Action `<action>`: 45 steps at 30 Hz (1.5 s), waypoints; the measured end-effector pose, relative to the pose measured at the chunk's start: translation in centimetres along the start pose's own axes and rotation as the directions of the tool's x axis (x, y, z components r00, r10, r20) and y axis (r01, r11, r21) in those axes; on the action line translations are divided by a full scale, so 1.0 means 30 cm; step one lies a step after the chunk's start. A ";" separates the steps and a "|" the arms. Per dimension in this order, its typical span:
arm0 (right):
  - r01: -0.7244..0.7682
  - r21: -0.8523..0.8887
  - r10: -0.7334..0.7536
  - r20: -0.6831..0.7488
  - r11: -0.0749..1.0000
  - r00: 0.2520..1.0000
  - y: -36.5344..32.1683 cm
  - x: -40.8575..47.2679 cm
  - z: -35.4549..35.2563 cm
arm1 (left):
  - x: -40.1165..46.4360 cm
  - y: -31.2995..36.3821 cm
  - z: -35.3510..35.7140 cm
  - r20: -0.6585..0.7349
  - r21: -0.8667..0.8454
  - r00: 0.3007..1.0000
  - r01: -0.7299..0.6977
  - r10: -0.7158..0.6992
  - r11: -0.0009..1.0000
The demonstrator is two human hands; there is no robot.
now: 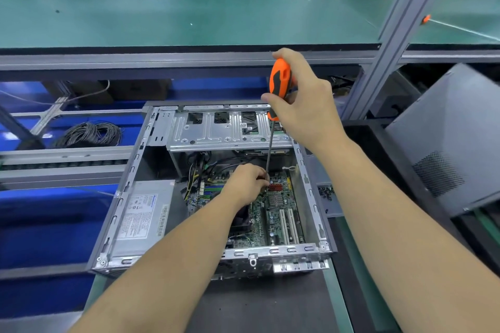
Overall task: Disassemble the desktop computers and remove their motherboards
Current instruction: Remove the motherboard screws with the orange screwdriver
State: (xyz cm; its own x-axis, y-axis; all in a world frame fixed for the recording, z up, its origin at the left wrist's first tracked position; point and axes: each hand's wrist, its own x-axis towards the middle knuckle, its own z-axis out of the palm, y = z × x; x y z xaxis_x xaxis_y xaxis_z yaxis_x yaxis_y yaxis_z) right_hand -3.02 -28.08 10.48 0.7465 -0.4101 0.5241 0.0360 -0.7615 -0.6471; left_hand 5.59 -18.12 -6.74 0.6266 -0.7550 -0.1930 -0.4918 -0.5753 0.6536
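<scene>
An open desktop case [130, 184] lies flat on the bench in front of me, its green motherboard [273, 213] exposed at the bottom right. My right hand [303, 100] grips the orange-and-black handle of a long screwdriver [280, 81], held nearly upright above the case. Its shaft runs down to the motherboard. Down inside the case, my left hand [246, 184] pinches the lower end of the shaft close to the tip, right beside a red component. The tip itself is hidden by my fingers.
A grey power supply [143, 216] fills the case's left side, and a metal drive cage [227, 127] spans its far end. A removed grey side panel [454, 138] leans at the right. Loose black screws [326, 193] lie beside the case. A coiled cable [89, 134] lies at the left.
</scene>
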 end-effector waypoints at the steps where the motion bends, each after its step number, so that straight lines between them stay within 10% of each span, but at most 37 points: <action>1: 0.005 0.000 -0.005 -0.003 1.000 1.000 -0.001 0.000 -0.001 | -0.001 -0.001 -0.001 -0.003 0.003 1.000 -0.001 0.001 1.000; 14: 0.002 -0.001 -0.002 -0.022 1.000 1.000 -0.009 0.002 -0.002 | 0.004 -0.020 0.007 -0.010 0.064 0.999 -0.032 0.033 0.997; 18: 0.050 -0.263 -0.087 -0.130 0.963 0.988 -0.056 0.035 -0.016 | 0.000 -0.031 0.012 -0.038 0.092 0.998 -0.049 0.053 0.995; 22: 0.010 -0.528 0.052 0.102 0.849 0.993 -0.113 0.115 -0.058 | -0.021 -0.028 -0.010 -0.050 0.162 0.997 -0.043 0.051 0.986; 27: 0.164 -0.753 0.190 0.360 0.638 0.914 -0.202 0.219 -0.078 | -0.096 -0.020 -0.135 -0.022 0.417 0.990 -0.118 0.140 0.901; 32: 0.369 -0.473 0.109 0.720 0.800 0.686 -0.232 0.242 -0.075 | -0.237 -0.120 -0.311 -0.219 0.714 0.943 -0.021 0.252 0.699; 38: 0.219 -0.709 0.411 0.600 0.670 0.686 -0.266 0.272 -0.079 | -0.350 -0.233 -0.315 -0.475 0.259 0.879 0.110 0.028 0.960; 42: 0.151 -0.582 0.417 0.717 0.799 0.558 -0.249 0.299 -0.088 | -0.345 -0.215 -0.313 -0.433 0.318 0.901 0.124 0.028 0.940; 45: 0.122 -0.705 0.560 0.646 0.699 0.519 -0.258 0.301 -0.101 | -0.345 -0.216 -0.316 -0.439 0.308 0.898 0.139 0.011 0.941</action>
State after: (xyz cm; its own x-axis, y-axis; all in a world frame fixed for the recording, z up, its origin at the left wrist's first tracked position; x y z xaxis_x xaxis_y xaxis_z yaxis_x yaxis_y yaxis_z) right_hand 1.42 -27.40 21.91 0.8364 -0.3152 -0.4485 -0.3518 -0.9361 0.0017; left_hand 8.03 -3.60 -2.05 0.8229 -0.5466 0.1554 -0.5621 -0.7429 0.3635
